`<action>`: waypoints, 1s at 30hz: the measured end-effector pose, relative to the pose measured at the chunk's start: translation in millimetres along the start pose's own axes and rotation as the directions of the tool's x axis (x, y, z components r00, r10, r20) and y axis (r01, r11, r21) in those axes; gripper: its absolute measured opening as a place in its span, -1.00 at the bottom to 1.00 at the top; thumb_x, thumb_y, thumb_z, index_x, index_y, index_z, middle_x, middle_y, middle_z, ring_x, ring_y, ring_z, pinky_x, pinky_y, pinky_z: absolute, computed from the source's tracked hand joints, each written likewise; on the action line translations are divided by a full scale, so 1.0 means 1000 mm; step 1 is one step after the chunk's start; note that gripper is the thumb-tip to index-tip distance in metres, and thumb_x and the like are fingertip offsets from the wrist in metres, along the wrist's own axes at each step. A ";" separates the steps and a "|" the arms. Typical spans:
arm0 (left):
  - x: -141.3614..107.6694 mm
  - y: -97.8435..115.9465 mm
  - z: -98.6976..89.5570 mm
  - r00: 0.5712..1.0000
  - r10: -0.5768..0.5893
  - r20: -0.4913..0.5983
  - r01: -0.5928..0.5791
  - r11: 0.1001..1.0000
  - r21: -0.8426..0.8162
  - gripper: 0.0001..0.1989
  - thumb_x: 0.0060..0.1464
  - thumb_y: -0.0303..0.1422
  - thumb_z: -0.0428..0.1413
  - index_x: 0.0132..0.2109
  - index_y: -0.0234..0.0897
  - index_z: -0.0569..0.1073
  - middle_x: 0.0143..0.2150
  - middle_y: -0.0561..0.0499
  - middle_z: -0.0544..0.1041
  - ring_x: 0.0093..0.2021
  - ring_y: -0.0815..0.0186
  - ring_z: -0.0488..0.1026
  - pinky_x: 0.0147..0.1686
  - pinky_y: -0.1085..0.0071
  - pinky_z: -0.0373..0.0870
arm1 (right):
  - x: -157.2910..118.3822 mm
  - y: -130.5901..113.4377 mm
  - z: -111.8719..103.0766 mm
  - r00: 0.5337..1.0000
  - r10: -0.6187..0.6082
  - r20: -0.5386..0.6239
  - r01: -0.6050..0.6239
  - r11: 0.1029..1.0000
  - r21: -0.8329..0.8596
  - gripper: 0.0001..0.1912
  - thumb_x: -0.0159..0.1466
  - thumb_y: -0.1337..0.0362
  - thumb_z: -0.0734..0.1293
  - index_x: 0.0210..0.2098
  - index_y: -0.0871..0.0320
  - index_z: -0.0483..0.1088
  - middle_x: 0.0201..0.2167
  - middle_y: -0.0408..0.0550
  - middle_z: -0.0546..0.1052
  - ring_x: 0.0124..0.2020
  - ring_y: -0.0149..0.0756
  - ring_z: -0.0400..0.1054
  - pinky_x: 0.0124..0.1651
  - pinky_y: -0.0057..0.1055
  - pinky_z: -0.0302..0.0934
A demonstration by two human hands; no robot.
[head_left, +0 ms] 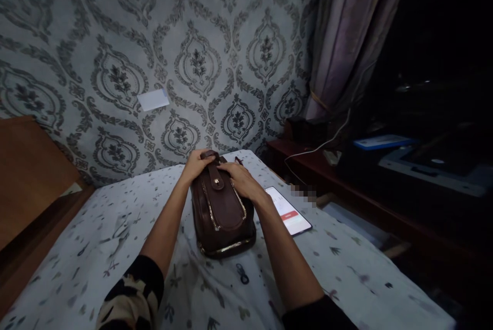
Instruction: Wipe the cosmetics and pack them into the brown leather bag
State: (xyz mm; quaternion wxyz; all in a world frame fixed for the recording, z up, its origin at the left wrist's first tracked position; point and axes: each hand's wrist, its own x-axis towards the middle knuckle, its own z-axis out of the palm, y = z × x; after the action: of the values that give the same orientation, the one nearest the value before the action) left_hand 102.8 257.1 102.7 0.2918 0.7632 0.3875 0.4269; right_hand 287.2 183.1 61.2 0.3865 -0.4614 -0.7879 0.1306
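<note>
A dark brown leather bag (225,209) lies on the bed, its flap strap and gold clasp facing up. Gold zips run around the front pocket and along the near edge. My left hand (197,165) is closed at the far end of the bag, its fingers by the top handle (209,154). Across the upper right side of the bag lies my right hand (239,178), fingers bent in near the strap. What those fingertips pinch, if anything, is too small to make out. A phone (295,222) with a lit screen rests right of the bag, beside my right forearm.
The white patterned bedsheet (154,212) spreads under the bag. A patterned wall (231,53) rises behind the bed. To the left stands a brown wooden board (34,171). A dark red ledge (319,166), a white cable (327,142) and a curtain (346,32) are on the right.
</note>
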 end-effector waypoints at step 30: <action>-0.010 -0.021 -0.026 0.977 0.003 -0.215 0.089 0.905 0.415 -0.86 0.10 -0.31 0.12 -0.39 -0.24 0.47 -0.38 -0.05 0.54 -0.26 0.17 0.44 -0.21 0.34 0.29 | 0.004 0.004 0.003 1.000 0.022 -0.001 -0.022 1.000 0.000 -0.51 0.25 0.47 0.29 0.16 0.11 0.47 0.19 0.05 0.52 0.25 -0.13 0.34 0.32 -0.18 0.15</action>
State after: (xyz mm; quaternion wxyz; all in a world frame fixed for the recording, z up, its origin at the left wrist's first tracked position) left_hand 69.7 262.6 93.9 0.0864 0.7500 0.5161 0.4045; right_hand 286.2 189.7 58.7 0.3853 -0.4701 -0.7826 0.1345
